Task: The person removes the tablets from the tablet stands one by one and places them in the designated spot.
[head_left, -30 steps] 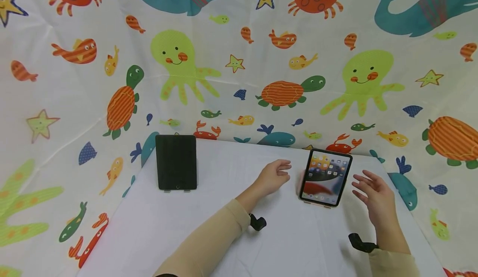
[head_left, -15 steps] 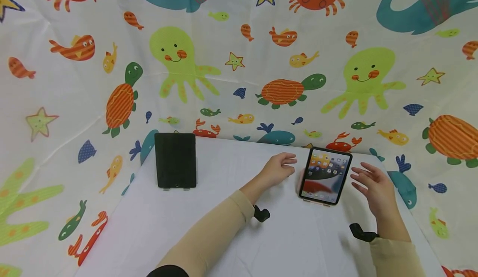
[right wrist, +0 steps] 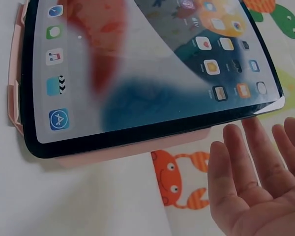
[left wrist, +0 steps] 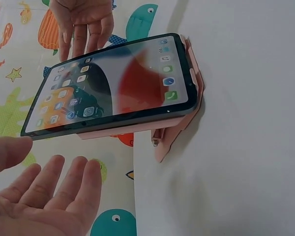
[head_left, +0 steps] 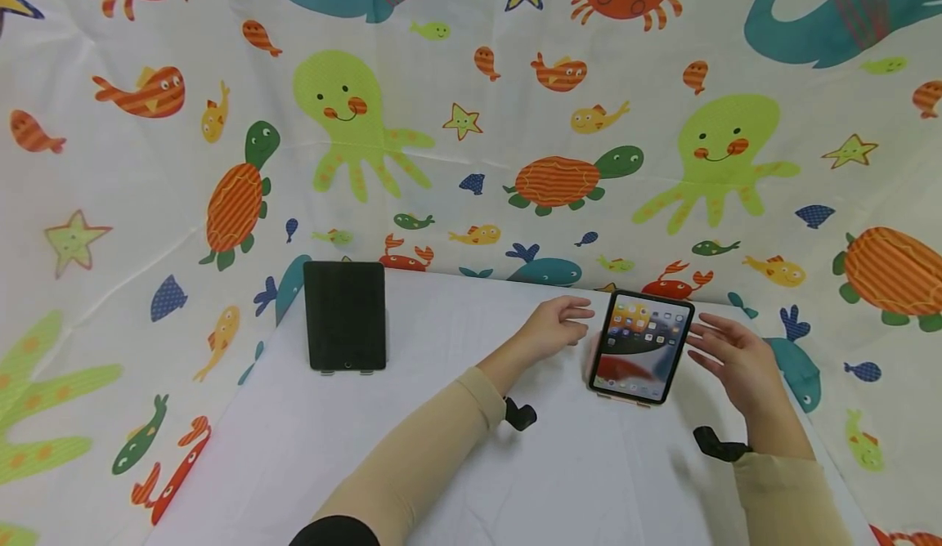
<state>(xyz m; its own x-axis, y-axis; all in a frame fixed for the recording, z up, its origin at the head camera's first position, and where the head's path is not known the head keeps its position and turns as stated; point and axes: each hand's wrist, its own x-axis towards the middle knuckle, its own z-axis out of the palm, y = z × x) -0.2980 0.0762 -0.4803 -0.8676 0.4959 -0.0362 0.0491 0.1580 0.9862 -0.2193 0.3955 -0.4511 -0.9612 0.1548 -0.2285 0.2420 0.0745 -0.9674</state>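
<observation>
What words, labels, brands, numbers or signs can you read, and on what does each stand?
"A", stylised, white: on a blue square icon on the lit, black-framed rectangular tablet.
Music notes, speech bubble, clapperboard, compass: wordless icons on the same tablet.
Anything else on it: too small or blurred to read.
Dark-screened black rectangular tablet: none readable.
White fabric backdrop with printed sea animals: none visible.

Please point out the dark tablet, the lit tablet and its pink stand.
Dark tablet (head_left: 345,315), head view, middle of its front.
Lit tablet (head_left: 642,348), head view, middle of its screen.
Pink stand (left wrist: 172,135), left wrist view, its base.
</observation>
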